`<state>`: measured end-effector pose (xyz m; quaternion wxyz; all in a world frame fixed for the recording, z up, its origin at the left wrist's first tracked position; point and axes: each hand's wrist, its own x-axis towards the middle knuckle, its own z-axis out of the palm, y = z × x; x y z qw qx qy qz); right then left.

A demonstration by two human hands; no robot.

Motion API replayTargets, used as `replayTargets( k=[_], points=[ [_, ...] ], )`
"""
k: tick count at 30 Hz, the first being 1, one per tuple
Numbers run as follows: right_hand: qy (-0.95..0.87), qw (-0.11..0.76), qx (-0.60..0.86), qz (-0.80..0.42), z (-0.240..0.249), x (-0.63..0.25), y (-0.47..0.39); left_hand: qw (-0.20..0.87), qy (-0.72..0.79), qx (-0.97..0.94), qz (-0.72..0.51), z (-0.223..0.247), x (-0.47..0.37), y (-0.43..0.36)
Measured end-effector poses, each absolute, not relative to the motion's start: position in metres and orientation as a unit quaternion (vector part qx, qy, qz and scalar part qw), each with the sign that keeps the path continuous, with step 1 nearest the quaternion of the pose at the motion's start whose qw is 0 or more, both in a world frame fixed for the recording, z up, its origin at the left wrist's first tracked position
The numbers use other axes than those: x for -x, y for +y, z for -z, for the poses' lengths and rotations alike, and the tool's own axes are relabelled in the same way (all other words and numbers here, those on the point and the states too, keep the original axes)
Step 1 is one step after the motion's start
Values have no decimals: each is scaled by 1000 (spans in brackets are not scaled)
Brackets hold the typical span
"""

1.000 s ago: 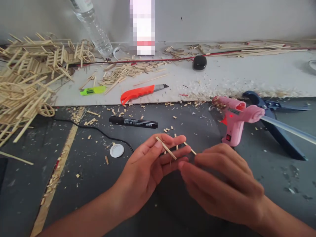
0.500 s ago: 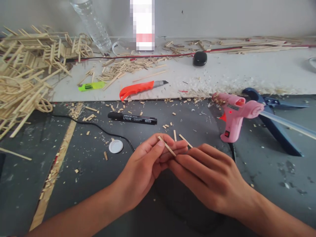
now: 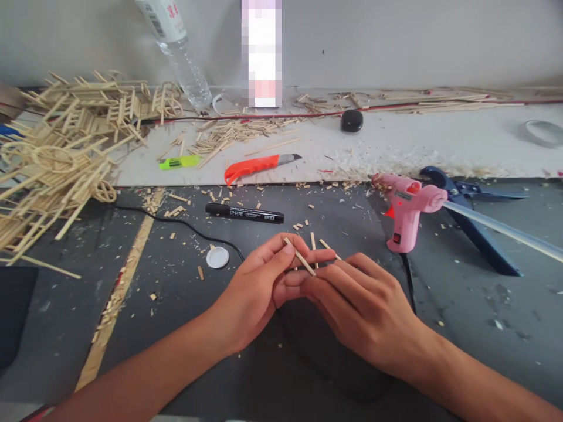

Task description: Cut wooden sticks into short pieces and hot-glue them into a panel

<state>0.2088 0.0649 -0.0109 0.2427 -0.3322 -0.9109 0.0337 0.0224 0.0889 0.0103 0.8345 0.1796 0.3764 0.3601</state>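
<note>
A short thin wooden stick (image 3: 300,257) is held between both hands just above the dark table. My left hand (image 3: 264,275) is closed on its upper end, thumb against the index finger. The fingertips of my right hand (image 3: 367,299) pinch the lower end. Behind the fingers, two more short sticks show: one upright in view (image 3: 313,241) and one slanted (image 3: 328,246), partly hidden by the hands. A black permanent marker (image 3: 244,213) lies beyond my left hand. To the right of my right hand stands a pink hot glue gun (image 3: 407,214) with a clear glue stick in it.
An orange utility knife (image 3: 259,168) and a green highlighter (image 3: 180,162) lie on the white board (image 3: 316,143). Stick structures (image 3: 70,158) pile up at left. Dark blue cutters (image 3: 488,234) lie behind the glue gun. A white cap (image 3: 217,257) and a water bottle (image 3: 187,64) are also there.
The view has shifted slightly, so the table items appear a little displaced. Both hands keep hold of the stick, with only a small shift of the fingers.
</note>
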Motion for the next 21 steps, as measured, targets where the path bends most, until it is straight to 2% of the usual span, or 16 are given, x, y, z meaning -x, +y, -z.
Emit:
replayTargets(
  k=[8,12,17,19,21],
  points=[
    [-866,266,387,-172,12,-200,65,819,347,-263,-374,-11,-16,90],
    [-879,229,388,-157,13,-198,63,778,363,-374,-351,-9,-7,97],
    [-916,131,333,-183,10,-161,39,602,453,-497,-431,-9,8,117],
    [-938,143,263,-175,8,-133,27,528,472,-552,-440,-9,12,123],
    [-950,195,194,-146,6,-106,18,470,486,-605,-421,-7,15,126]
  ],
)
